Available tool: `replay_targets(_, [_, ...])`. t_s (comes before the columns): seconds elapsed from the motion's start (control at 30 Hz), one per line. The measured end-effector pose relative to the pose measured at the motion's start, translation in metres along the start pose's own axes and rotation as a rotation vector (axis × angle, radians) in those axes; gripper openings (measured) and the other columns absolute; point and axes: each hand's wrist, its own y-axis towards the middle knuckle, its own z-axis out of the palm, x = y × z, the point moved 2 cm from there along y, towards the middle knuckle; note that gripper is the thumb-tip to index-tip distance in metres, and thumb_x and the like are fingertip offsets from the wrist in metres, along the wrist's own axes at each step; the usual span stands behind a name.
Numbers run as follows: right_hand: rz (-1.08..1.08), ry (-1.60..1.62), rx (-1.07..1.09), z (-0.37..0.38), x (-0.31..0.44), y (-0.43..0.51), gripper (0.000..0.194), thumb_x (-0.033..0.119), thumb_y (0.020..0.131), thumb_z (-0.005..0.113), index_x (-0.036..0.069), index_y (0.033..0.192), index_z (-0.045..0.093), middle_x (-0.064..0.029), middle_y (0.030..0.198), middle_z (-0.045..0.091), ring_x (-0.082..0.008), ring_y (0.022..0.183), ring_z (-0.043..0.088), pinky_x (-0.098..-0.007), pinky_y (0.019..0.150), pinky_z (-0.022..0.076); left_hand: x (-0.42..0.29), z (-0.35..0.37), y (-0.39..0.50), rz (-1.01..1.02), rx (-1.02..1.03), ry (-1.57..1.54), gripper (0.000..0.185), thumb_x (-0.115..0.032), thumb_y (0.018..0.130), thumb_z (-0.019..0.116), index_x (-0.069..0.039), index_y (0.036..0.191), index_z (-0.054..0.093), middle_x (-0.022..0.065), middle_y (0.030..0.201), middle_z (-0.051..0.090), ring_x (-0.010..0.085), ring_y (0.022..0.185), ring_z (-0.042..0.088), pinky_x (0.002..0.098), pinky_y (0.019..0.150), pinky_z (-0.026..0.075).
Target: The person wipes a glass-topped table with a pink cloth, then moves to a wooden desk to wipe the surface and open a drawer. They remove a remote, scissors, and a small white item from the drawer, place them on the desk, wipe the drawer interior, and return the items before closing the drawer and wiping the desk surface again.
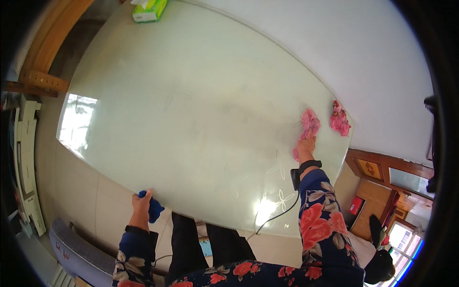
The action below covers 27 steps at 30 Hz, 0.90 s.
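My right hand (307, 145) presses a pink cloth (310, 121) onto the glossy pale table top (186, 118), towards its right end. Beyond it, near the table's far right edge, lies a crumpled pink and red cloth (339, 120), apart from the hand. At the near left edge my left hand (142, 205) grips a dark blue cloth (155, 211), which hangs over the floor beside the edge. A black band with a small device and a cable is on each wrist.
A green and white tissue pack (148, 11) stands at the table's far left. A white wall borders the far side. A grey upholstered chair (80, 247) is at the lower left, a pale cabinet (28, 168) farther left, and a wooden cabinet (369, 168) at the right.
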Motion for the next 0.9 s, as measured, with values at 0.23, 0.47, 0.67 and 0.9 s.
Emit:
replay_targets(0.23, [-0.176, 0.041, -0.056, 0.018, 0.09, 0.064, 0.052, 0.012, 0.074, 0.049, 0.013, 0.125, 0.039, -0.0164, 0.119, 0.047, -0.0311, 0.112, 0.042, -0.0413, 0.094, 0.0299, -0.003, -0.002, -0.008, 0.001, -0.011, -0.057, 0.044, -0.02, 0.07, 0.073, 0.0, 0.099, 0.046, 0.0081, 0.088, 0.053, 0.0168, 0.076, 0.051, 0.031, 0.065, 0.045])
replay_targets(0.47, [-0.713, 0.07, -0.254, 0.037, 0.235, 0.053, 0.047, 0.008, 0.069, 0.048, 0.017, 0.116, 0.048, -0.0154, 0.097, 0.049, -0.0339, 0.093, 0.046, -0.0454, 0.079, 0.0377, -0.002, -0.004, -0.01, -0.004, -0.026, -0.026, 0.038, -0.02, 0.072, 0.072, -0.002, 0.092, 0.046, 0.0068, 0.085, 0.053, 0.0166, 0.073, 0.051, 0.032, 0.063, 0.045])
replay_targets(0.67, [-1.096, 0.093, -0.174, 0.037, 0.347, -0.08, 0.028, 0.014, 0.075, 0.049, 0.014, 0.103, 0.054, -0.0103, 0.104, 0.045, -0.0309, 0.096, 0.04, -0.0483, 0.078, 0.0322, -0.005, -0.004, -0.012, -0.022, -0.033, -0.073, 0.033, -0.017, 0.073, 0.07, -0.004, 0.092, 0.047, 0.0059, 0.082, 0.052, 0.0165, 0.07, 0.051, 0.0324, 0.06, 0.045])
replay_targets(0.9, [-0.814, 0.409, 0.099, 0.034, 0.317, 0.0, 0.029, 0.034, 0.086, 0.042, 0.013, 0.096, 0.059, -0.0123, 0.092, 0.058, -0.0311, 0.09, 0.054, -0.0443, 0.073, 0.0418, -0.009, -0.005, -0.016, -0.058, -0.018, -0.064, 0.032, -0.015, 0.073, 0.07, -0.004, 0.092, 0.047, 0.0047, 0.077, 0.052, 0.0158, 0.067, 0.051, 0.0318, 0.058, 0.045])
